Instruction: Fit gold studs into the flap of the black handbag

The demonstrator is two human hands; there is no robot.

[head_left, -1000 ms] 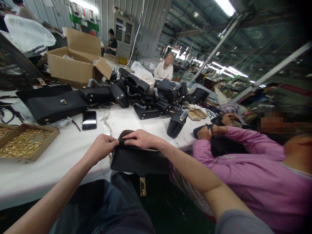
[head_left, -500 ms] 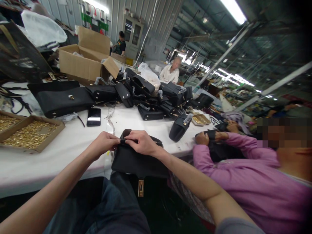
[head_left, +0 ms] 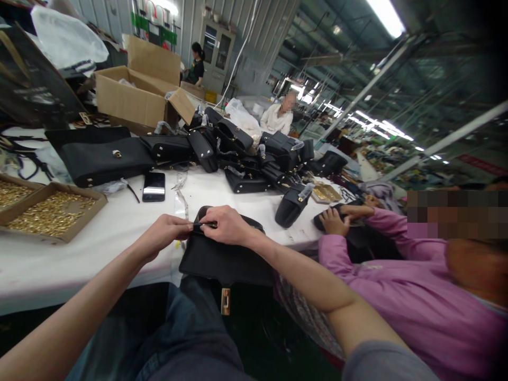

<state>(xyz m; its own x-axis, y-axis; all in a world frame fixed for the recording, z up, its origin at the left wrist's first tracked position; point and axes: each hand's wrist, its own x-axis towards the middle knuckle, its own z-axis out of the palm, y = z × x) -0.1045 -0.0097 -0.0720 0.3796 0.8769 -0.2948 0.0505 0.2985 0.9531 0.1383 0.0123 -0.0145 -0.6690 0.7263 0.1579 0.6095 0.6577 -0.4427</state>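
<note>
- My left hand [head_left: 164,235] and right hand [head_left: 228,225] meet on the top edge of a black handbag [head_left: 222,259]; each grip is pinched together on that edge, fingertips nearly touching.
- The handbag hangs over the near edge of the white desk [head_left: 79,254], its gold clasp [head_left: 225,301] dangling below, above my lap.
- To my right, a person in a pink sleeve [head_left: 381,264] handles another bag.
- Left: a tray of gold fittings [head_left: 51,211]; beyond, a phone [head_left: 154,186].
- Farther back, a pile of black handbags [head_left: 238,153] and a cardboard box [head_left: 135,100].
</note>
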